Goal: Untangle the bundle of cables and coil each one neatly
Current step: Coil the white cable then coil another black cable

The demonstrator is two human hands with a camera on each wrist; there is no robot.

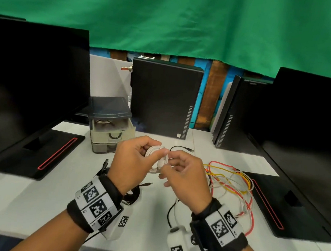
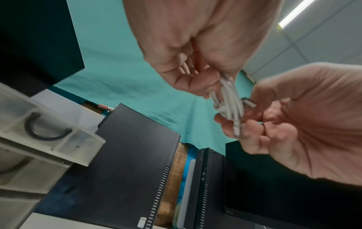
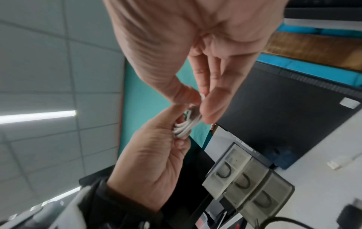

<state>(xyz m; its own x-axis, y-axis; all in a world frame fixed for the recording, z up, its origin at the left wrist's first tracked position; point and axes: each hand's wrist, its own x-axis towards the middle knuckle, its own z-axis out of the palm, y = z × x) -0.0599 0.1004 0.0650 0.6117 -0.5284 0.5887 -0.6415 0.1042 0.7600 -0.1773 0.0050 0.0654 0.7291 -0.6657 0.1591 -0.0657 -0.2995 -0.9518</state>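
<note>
Right now both your hands are up above the tabletop [image 1: 150,218], closed together on the white cable coil [image 1: 157,160]: your left hand [image 1: 132,162] grips its loops, and your right hand [image 1: 184,177] pinches the coil between thumb and fingers. Just to your right, a red, yellow and white cable tangle [image 1: 232,187] lies on the tabletop, with black cables [image 1: 134,193] beneath your left wrist.

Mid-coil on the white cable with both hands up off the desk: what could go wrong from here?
1. The white coil is pinched only between the left hand and right hand; easing either grip may let the loops spring open.
2. The red, yellow and white tangle lies right beside the right hand; the wrist could snag it.
3. Setting the coil down on the black cables might re-tangle it.
</note>
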